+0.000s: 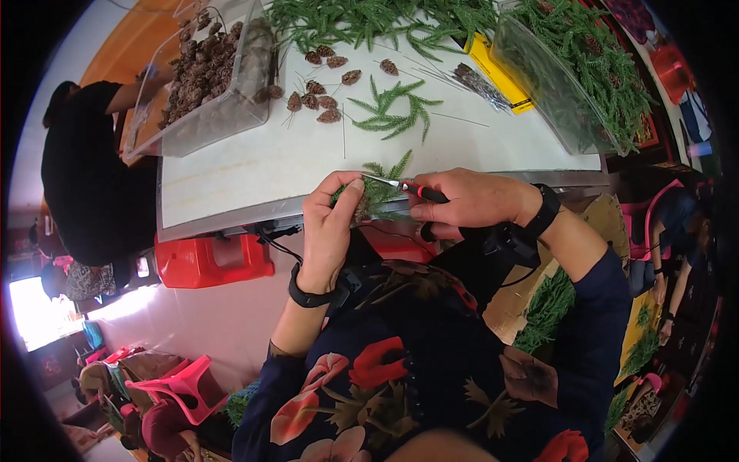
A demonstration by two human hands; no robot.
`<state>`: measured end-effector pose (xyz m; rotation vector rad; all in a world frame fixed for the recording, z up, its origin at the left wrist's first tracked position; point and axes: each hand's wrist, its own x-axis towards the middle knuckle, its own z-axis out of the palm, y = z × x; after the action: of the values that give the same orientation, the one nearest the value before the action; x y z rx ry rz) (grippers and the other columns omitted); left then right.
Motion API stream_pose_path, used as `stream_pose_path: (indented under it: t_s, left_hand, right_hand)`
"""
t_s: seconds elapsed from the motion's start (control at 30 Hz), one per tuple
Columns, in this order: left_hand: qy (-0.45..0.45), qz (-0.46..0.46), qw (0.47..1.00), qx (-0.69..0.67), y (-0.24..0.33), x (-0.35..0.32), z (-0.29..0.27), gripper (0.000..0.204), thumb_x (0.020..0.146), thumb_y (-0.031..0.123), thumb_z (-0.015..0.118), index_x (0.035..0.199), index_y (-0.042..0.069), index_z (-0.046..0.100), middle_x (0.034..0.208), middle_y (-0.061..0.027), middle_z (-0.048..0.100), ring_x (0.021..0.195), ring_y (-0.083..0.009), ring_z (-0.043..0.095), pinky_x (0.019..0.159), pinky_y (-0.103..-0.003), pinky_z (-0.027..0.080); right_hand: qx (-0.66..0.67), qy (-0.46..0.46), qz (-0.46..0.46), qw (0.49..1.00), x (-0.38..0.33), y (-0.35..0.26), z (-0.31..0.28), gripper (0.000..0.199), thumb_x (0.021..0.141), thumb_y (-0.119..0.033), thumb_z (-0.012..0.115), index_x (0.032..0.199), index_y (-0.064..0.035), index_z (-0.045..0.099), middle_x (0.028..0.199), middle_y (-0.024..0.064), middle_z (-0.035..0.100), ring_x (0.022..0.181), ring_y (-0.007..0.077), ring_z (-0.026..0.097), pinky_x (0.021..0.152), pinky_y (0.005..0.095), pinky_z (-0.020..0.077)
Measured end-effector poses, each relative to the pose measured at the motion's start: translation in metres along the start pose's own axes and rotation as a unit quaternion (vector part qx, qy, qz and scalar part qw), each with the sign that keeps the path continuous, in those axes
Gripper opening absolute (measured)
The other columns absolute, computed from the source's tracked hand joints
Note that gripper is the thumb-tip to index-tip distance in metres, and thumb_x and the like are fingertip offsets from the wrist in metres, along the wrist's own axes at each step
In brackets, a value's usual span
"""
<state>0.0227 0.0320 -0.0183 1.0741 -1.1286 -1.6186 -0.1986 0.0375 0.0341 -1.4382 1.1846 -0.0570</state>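
At the near edge of the white table (231, 185), my left hand (327, 219) pinches a green artificial pine sprig (399, 166). My right hand (473, 199) is closed around pliers (423, 191) with red and black handles. Their metal jaws reach across the sprig to my left fingertips; what exactly they grip there is too small to tell. Just beyond my hands, green sprigs lie in a ring (391, 108) on the table. Several brown pine cones (329, 115) with thin wire stems are to its left.
A clear bin of pine cones (204, 73) stands at the far left, and a clear bin of greenery (573, 69) at the right. Thin wires (477, 81) lie beside a yellow packet (500, 77). More sprigs (377, 19) line the back. A person in black (92, 169) is at the left.
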Motion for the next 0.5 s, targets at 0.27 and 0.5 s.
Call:
stream_pose_path:
  t_s: [0.27,0.5]
  left_hand:
    - [-0.016,-0.004,0.999,0.029,-0.004,0.001,-0.006,0.013,0.096,0.009,0.057,0.101,-0.001,0.063,0.080,0.0051,0.058,0.069,-0.0013,0.050,0.063,-0.017,0.041]
    - [-0.008,-0.003,0.997,0.074,0.000,0.000,-0.006,0.012,0.095,0.008,0.057,0.101,-0.001,0.063,0.079,0.0058,0.057,0.069,-0.0011,0.048,0.062,-0.017,0.039]
  right_hand:
    - [0.002,-0.037,-0.013,0.999,0.001,0.000,0.000,0.028,0.094,-0.029,0.059,0.104,-0.0030,0.056,0.073,0.0039,0.063,0.065,0.0124,0.058,0.062,0.0286,0.0457]
    - [-0.031,0.001,0.036,0.999,0.000,-0.006,0.005,0.036,0.092,-0.034,0.058,0.107,-0.0010,0.060,0.074,0.0122,0.064,0.069,0.0243,0.062,0.068,0.0370,0.0482]
